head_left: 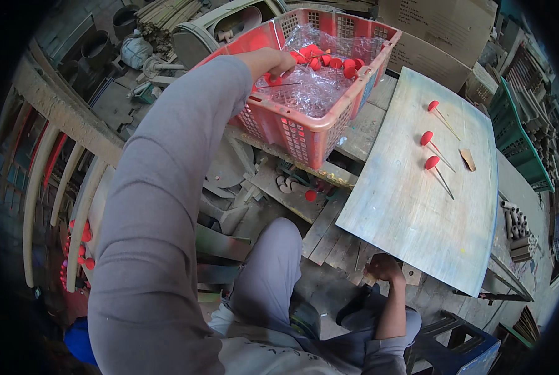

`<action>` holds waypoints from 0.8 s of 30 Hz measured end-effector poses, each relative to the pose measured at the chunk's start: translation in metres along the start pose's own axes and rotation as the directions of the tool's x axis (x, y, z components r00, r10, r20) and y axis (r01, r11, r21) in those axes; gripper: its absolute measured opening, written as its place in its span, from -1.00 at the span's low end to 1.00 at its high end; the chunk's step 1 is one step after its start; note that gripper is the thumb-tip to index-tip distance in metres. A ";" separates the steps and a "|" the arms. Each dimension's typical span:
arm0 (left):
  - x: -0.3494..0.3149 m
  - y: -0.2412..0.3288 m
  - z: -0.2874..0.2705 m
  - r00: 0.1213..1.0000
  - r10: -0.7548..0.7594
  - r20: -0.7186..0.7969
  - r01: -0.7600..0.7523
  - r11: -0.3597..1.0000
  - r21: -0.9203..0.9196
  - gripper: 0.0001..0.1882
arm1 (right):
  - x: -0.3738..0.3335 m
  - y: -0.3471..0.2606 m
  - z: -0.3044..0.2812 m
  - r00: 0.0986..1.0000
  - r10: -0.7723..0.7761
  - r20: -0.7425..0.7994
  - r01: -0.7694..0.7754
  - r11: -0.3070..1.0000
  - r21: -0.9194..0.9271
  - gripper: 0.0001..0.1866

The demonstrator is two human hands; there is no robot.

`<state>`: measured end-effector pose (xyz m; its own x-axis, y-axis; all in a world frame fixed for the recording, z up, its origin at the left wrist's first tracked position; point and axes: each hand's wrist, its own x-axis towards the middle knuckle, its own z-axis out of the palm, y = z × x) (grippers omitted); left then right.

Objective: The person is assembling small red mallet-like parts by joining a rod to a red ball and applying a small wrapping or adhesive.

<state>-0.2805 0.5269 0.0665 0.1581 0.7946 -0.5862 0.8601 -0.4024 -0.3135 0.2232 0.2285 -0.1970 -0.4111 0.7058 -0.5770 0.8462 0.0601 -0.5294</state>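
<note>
1. Head view, looking down: left hand (278, 61) at the end of a long grey sleeve, stretched forward into a red perforated plastic crate (304, 128).
2. Left fingers curled down among the crate's contents; a thin wire stem just under them, but actual grasp not discernible, so closed-on-something or merely touching cannot be told.
3. Crate lined with crumpled clear plastic sheet (320, 87); cluster of red cap-headed pins on thin wire stems (329, 61) lying on the sheet toward the far side, just beside the left fingertips.
4. Crate resting tilted on a cluttered workbench of grey wooden planks (295, 197), left of the board.
5. Right hand (384, 269) low in frame, near the lower edge of a pale, worn, blue-grey rectangular board (411, 212); fingers clenched into a loose fist around a small pale object, identity not discernible.
6. On the board's far right part: three red cap-headed pins (431, 139) laid out in a row, well apart from both hands, stems pointing toward lower right; small tan flat scrap (467, 159) just beside them.
7. Green plastic crate (516, 140) beyond the board's right edge; brown cardboard boxes (429, 37) behind the red crate.
8. Grey trousered knee (273, 262) between the two arms, below the bench.
</note>
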 end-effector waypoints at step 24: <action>-0.304 0.267 -0.011 0.598 -0.461 -0.656 -0.798 -0.419 -0.433 -0.56 | -0.072 -0.038 0.036 0.982 -0.183 -0.042 0.165 0.731 0.663 -0.45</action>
<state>-0.0940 0.1832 0.1692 0.0164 0.9588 0.2836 -0.2767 -0.2682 0.9228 0.2085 0.1498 -0.1573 -0.5444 0.7119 -0.4437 0.3259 -0.3079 -0.8939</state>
